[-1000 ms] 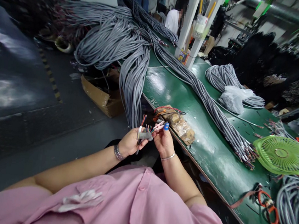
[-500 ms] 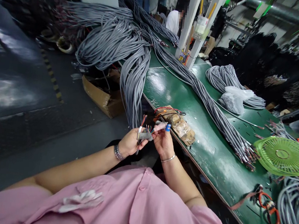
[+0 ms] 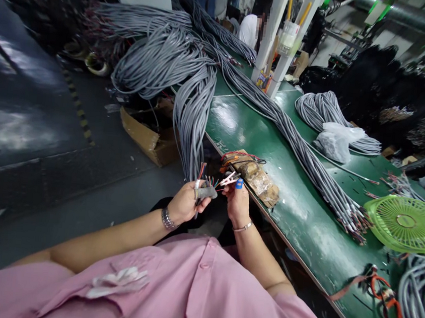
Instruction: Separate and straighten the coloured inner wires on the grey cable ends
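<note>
My left hand [image 3: 185,202] is closed around the end of a grey cable, from which several thin coloured wires [image 3: 210,181] fan out. A grey cover [image 3: 206,192] sits over its thumb. Just to the right, my right hand [image 3: 238,203] has its fingers drawn together near the wire tips, with a blue wrap [image 3: 239,183] on one digit. A pale pinkish forked shape [image 3: 228,179] shows at those fingers; it is too blurred to name. Beyond the hands, a tape-wrapped brown block [image 3: 258,176] lies at the edge of the green table [image 3: 226,117].
Thick grey cable bundles [image 3: 150,66] hang over the table's left end, and a long bundle [image 3: 293,142] crosses it. At right are a green fan [image 3: 405,222] and orange-handled scissors [image 3: 387,301]. A cardboard box [image 3: 142,136] stands on the floor. A co-worker [image 3: 249,30] is behind.
My right hand has moved slightly right, away from the left hand, and turned; the forked pale shape now shows at its fingers. My left hand keeps its hold on the cable.
</note>
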### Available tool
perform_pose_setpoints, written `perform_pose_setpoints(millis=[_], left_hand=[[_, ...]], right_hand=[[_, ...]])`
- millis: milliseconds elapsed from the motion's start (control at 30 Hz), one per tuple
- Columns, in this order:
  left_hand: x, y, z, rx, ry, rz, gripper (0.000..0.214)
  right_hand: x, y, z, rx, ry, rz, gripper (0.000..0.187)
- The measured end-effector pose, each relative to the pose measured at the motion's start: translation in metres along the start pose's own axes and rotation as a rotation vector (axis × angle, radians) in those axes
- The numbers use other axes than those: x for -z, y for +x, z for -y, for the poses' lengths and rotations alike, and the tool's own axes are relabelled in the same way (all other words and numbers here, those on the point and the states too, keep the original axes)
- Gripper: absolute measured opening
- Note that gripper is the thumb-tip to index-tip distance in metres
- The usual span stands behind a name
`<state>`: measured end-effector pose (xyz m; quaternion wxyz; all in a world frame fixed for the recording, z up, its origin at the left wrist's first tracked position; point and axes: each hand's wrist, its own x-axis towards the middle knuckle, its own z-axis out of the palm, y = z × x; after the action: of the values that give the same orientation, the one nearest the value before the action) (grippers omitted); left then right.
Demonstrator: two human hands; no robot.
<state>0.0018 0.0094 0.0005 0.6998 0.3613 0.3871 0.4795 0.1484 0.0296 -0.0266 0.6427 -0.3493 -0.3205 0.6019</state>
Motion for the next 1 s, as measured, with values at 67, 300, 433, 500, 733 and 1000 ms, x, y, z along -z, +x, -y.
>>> perform_pose_setpoints(millis=[67,300,433,500,733,1000], left_hand=[[0.000,0.001,0.001,0.001,0.008,-0.003,0.021],[-0.001,0.004,0.004,0.028,0.021,-0.020,0.021],[-0.001,0.005,0.005,0.034,0.035,-0.028,0.019],[-0.001,0.004,0.005,0.033,0.033,-0.037,0.019],[0.001,-0.006,0.000,-0.013,0.041,-0.065,0.022],[-0.008,-0.006,-0.008,-0.123,0.041,-0.167,0.020]], right_hand=[[0.000,0.003,0.000,-0.083,0.075,0.061,0.043],[-0.009,0.009,0.006,-0.207,0.255,0.039,0.035],[-0.011,0.007,0.005,-0.202,0.271,0.037,0.035],[-0.011,0.006,0.005,-0.220,0.282,0.041,0.038],[-0.009,0.001,0.013,-0.235,0.217,0.010,0.037],[-0.005,-0.002,0.006,-0.011,0.005,-0.012,0.042]])
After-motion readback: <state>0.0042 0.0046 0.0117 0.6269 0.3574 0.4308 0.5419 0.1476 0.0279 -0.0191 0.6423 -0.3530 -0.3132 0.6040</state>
